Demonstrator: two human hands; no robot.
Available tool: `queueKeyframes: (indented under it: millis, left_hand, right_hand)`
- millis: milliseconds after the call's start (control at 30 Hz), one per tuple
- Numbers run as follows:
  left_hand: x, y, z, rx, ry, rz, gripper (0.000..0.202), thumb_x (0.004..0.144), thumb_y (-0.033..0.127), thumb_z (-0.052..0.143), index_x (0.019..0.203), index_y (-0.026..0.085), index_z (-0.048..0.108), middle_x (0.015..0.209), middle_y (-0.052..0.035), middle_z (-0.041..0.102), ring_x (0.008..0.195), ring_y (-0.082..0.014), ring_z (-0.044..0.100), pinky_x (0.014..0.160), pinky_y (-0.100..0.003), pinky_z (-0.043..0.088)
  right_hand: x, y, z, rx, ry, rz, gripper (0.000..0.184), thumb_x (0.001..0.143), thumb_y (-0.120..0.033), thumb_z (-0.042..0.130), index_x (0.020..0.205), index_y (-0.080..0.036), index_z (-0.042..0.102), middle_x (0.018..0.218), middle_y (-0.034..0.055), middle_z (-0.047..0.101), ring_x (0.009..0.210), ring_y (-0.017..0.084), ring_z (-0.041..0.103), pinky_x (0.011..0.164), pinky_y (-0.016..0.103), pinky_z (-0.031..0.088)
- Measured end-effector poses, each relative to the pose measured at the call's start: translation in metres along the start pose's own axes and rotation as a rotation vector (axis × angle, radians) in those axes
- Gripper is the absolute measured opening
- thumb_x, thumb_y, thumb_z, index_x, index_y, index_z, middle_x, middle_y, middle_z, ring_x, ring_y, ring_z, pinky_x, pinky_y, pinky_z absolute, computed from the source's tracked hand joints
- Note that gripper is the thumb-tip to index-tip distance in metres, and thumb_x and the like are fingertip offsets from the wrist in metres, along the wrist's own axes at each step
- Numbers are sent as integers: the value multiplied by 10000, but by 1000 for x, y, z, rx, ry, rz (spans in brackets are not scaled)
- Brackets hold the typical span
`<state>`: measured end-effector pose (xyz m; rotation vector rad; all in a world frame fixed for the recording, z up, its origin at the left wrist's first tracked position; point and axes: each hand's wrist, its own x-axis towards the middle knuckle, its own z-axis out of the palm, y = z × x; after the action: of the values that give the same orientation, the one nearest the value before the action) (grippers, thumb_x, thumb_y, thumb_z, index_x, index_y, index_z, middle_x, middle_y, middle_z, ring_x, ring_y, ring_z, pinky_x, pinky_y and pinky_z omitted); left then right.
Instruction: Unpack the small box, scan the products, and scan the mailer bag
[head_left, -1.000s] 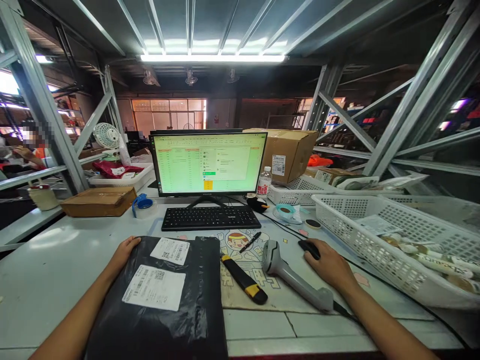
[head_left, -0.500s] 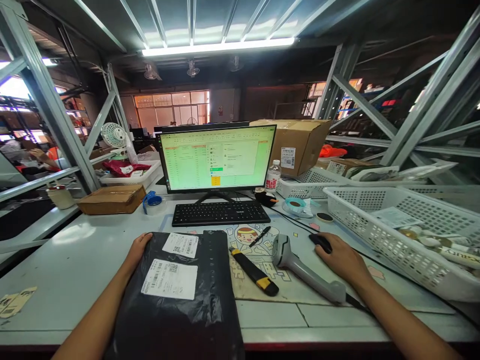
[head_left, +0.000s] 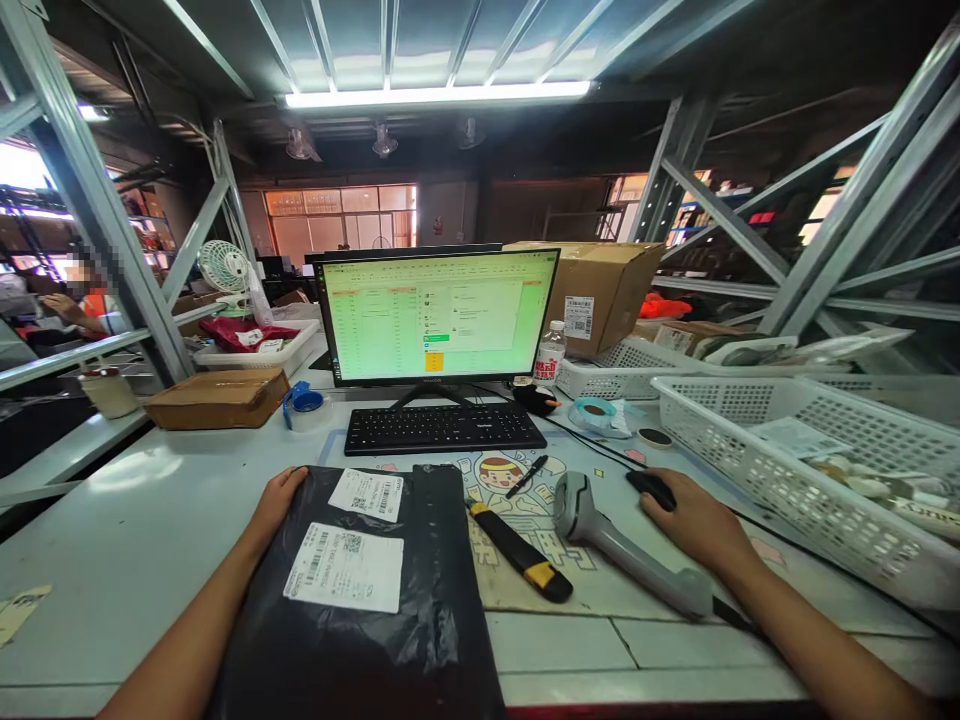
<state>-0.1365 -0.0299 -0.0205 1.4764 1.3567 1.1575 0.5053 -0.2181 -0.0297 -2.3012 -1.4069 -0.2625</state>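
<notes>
Toward the near left of the table [head_left: 112,540], held the black parcel [head_left: 446,575] by its upper left edge in the left hand [head_left: 283,498], with the fingers drawn in narrowly against the plastic and the thumb too hidden to tell. Ran the left forearm [head_left: 187,620] up from the lower left, close along the parcel's side. Bore, on the parcel's upper face, a large label [head_left: 343,567] and a small label [head_left: 366,494], both uncovered. Across the printed mat [head_left: 517,590], to the right of the grey scanner [head_left: 637,560], cupped the right hand [head_left: 690,515] over the computer mouse [head_left: 651,489], with the palm low and the right forearm [head_left: 832,630] slanting in from the lower right. Called, by judgement, for light pressure at the parcel's edge alone, so as to leave both labels flat, legible and free of creases. Favoured likewise, for the mouse, small strokes from a relaxed wrist, without sweeping left into the scanner or right into the white basket [head_left: 720,460]. Probably also rewarded care around the yellow-and-black cutter [head_left: 521,550], lying just beside the parcel, with the keyboard [head_left: 442,428] and monitor [head_left: 375,320] beyond.
</notes>
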Motion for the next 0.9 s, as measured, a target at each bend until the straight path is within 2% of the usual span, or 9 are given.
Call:
queueKeyframes:
  millis: [167,400,633,900]
  left_hand:
    - [1,-1,3,-25,-25,-16,518,622,731,649,665,220,581,686,-7,606,741,-247,583,708,-343,475]
    - [3,-6,4,-31,-14,15,479,677,698,642,662,224,573,674,-3,586,729,-236,565,687,-331,449]
    - [0,-5,4,-90,-45,-39,500,671,699,676,669,211,566,655,18,555,682,-197,525,665,-308,422]
    - [-1,-3,6,-126,-45,-57,516,646,703,708,644,216,537,603,29,541,609,-180,523,607,-297,411]
  right_hand:
    - [4,5,4,-1,14,-2,585,815,-547,389,1248,-228,620,1356,105,664,1174,306,662,951,434,540]
    - [9,13,9,33,20,-10,614,767,-617,376,1188,-235,609,1301,138,681,1186,353,660,1033,489,521]
    - [8,12,8,-3,-23,51,695,754,-659,377,1253,-222,584,1309,164,673,1167,379,667,1005,504,535]
    - [8,8,0,8,-53,51,672,729,-701,401,1206,-260,576,1260,169,689,1125,409,680,951,537,550]
